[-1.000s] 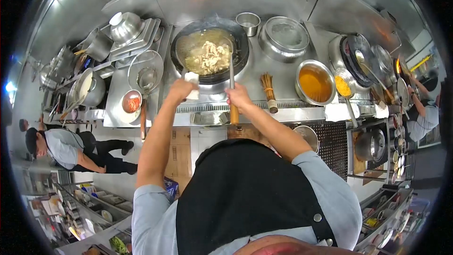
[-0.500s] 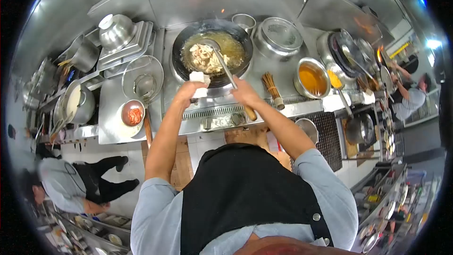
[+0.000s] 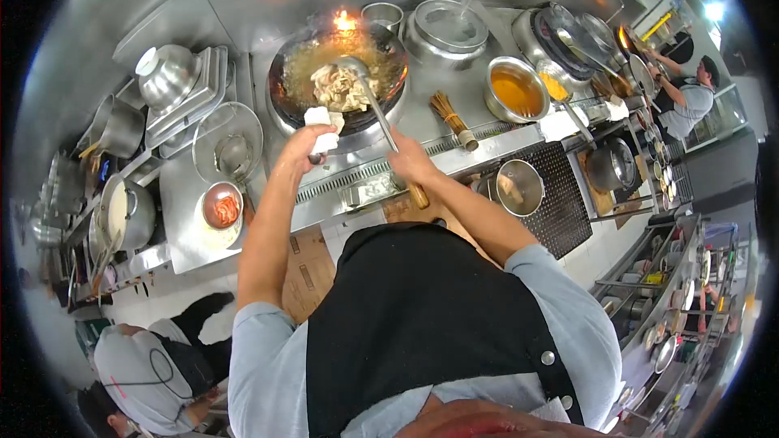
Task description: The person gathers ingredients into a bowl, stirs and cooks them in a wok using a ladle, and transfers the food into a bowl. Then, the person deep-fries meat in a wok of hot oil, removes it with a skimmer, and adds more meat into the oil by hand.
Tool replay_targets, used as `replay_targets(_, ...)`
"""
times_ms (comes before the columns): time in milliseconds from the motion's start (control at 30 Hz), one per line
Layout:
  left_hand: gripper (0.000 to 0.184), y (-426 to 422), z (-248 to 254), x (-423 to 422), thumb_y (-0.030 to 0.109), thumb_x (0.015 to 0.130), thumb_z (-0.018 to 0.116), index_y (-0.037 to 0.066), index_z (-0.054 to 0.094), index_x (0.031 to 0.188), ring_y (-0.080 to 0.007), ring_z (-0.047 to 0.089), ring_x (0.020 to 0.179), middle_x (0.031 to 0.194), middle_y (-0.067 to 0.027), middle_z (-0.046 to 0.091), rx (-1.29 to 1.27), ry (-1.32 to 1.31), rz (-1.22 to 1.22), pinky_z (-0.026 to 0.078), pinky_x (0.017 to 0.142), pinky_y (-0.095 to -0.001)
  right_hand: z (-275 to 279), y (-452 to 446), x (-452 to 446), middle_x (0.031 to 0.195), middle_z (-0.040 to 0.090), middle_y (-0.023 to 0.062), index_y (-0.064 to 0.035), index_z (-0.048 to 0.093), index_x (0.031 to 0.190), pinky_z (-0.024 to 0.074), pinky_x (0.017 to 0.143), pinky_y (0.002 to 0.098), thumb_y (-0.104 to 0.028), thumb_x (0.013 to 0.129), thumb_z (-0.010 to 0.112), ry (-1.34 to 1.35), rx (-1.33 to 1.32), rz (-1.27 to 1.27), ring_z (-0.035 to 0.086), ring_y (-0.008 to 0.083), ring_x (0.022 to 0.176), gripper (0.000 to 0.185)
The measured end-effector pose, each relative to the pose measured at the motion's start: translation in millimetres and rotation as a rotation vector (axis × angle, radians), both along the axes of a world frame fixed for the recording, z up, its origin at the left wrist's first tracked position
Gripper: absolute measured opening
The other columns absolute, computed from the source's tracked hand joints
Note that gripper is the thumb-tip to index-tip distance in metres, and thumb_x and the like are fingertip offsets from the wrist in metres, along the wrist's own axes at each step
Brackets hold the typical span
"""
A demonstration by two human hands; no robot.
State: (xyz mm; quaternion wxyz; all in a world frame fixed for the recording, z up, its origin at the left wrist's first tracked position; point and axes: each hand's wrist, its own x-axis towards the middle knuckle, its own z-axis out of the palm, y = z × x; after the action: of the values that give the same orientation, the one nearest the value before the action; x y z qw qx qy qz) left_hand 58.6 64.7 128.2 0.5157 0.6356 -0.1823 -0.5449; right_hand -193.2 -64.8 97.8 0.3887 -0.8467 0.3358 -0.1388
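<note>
Steel tabletop (image 3: 180,212) surrounds a wok (image 3: 393,58), flames (image 3: 345,23) at its far rim; left hand (image 3: 302,144) clasps white cloth (image 3: 322,118), right hand (image 3: 411,162) grips a ladle (image 3: 376,103).

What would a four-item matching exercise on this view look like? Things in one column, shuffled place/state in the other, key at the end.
Things:
1. White cloth
2. Ladle
3. Stick brush
4. Flames

Place or state:
A. At the far rim of the wok
B. Gripped in the left hand
C. Lying on the steel counter, to the right of the wok
D. Handle in the right hand, head among the food

Pairs: 1-B, 2-D, 3-C, 4-A
</note>
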Motion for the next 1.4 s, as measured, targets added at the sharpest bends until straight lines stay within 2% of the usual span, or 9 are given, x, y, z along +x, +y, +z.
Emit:
replay_targets(100, 0.018, 3.7, -13.4, -8.7, 0.025, 0.088, 0.074, 0.010, 0.065, 0.091, -0.0151, 0.053, 0.047, 0.070, -0.0037, 0.062, -0.097, 0.179, 0.101, 0.039, 0.037, -0.0305, 29.0, -18.6, 5.2, 0.127, 0.064, 0.0318, -0.0099, 0.039, 0.157, 0.0484, 0.103, 0.0455, -0.021, 0.093, 0.062, 0.161, -0.082, 0.012, 0.063, 0.0459, 0.117, 0.069)
replay_targets(367, 0.024, 2.6, -25.4, -15.1, 0.022, 0.088, 0.073, 0.007, 0.059, 0.100, -0.0182, 0.059, 0.050, 0.073, -0.0101, 0.065, -0.256, 0.262, 0.214, 0.044, 0.039, -0.0305, 53.7, -72.6, -47.7, 0.135, 0.062, 0.0289, -0.0086, 0.041, 0.155, 0.0482, 0.106, 0.0382, -0.019, 0.091, 0.067, -0.213, -0.205, -0.101, 0.064, 0.0386, 0.122, 0.070)
replay_targets(500, 0.024, -14.4, 36.3, -12.9, 0.022, 0.088, 0.073, 0.007, 0.058, 0.099, -0.0187, 0.058, 0.048, 0.072, -0.0125, 0.065, -0.230, 0.205, 0.214, 0.043, 0.038, -0.0307, 51.5, -120.1, -120.6, 0.135, 0.061, 0.0296, -0.0024, 0.043, 0.153, 0.0471, 0.106, 0.0417, -0.018, 0.091, 0.065, -0.031, -0.136, -0.282, 0.061, 0.0417, 0.125, 0.068)
replay_targets(567, 0.022, -23.3, 72.3, -9.0, 0.022, 0.087, 0.074, 0.009, 0.060, 0.098, -0.0172, 0.057, 0.046, 0.070, -0.0090, 0.064, -0.216, 0.154, 0.224, 0.042, 0.037, -0.0296, 23.4, -156.0, -163.1, 0.111, 0.067, 0.0334, -0.0075, 0.044, 0.152, 0.0509, 0.095, 0.0521, -0.019, 0.088, 0.067, 0.023, -0.293, -0.232, 0.064, 0.0501, 0.107, 0.069)
replay_targets(667, 0.021, -39.2, 139.9, -18.1, 0.022, 0.087, 0.075, 0.008, 0.064, 0.098, -0.0163, 0.057, 0.048, 0.073, -0.0095, 0.067, -0.236, 0.085, 0.277, 0.043, 0.039, -0.0280, -42.3, -197.5, -209.9, 0.108, 0.068, 0.0331, -0.0128, 0.038, 0.156, 0.0523, 0.091, 0.0540, -0.017, 0.087, 0.065, 0.132, -0.341, -0.196, 0.066, 0.0486, 0.104, 0.075)
replay_targets(733, 0.023, -51.3, 157.6, -19.4, 0.021, 0.088, 0.074, 0.006, 0.063, 0.102, -0.0168, 0.059, 0.051, 0.075, -0.0117, 0.067, -0.364, 0.084, 0.246, 0.044, 0.041, -0.0279, -29.9, -182.4, -229.5, 0.107, 0.069, 0.0304, -0.0052, 0.033, 0.158, 0.0528, 0.090, 0.0535, -0.016, 0.089, 0.065, 0.505, -0.174, -0.192, 0.067, 0.0476, 0.101, 0.076)
replay_targets(900, 0.028, -82.7, 162.7, -55.9, 0.022, 0.093, 0.068, 0.004, 0.061, 0.113, -0.0205, 0.056, 0.057, 0.091, -0.0196, 0.068, -0.536, 0.140, 0.248, 0.043, 0.048, -0.0312, -136.5, -209.7, -280.7, 0.095, 0.070, 0.0294, -0.0048, 0.023, 0.161, 0.0545, 0.082, 0.0567, -0.013, 0.090, 0.061, 0.498, -0.266, -0.118, 0.069, 0.0469, 0.089, 0.080)
replay_targets(1100, 0.030, -119.7, 154.5, -82.5, 0.024, 0.094, 0.067, 0.004, 0.054, 0.112, -0.0226, 0.056, 0.058, 0.086, -0.0201, 0.064, -0.303, 0.260, 0.426, 0.044, 0.046, -0.0334, -137.8, -233.6, -297.3, 0.093, 0.068, 0.0311, -0.0057, 0.024, 0.161, 0.0547, 0.079, 0.0568, -0.013, 0.092, 0.060, 0.388, -0.242, -0.074, 0.068, 0.0470, 0.085, 0.078)
replay_targets(1400, 0.044, -116.0, 240.6, -101.8, 0.028, 0.096, 0.063, -0.001, 0.054, 0.127, -0.0181, 0.055, 0.064, 0.095, -0.0194, 0.064, -0.538, 0.085, 0.405, 0.042, 0.050, -0.0283, -129.0, -234.8, -320.4, 0.100, 0.071, 0.0260, -0.0175, 0.021, 0.163, 0.0553, 0.080, 0.0552, -0.019, 0.096, 0.058, 0.297, -0.227, -0.085, 0.070, 0.0441, 0.087, 0.077)
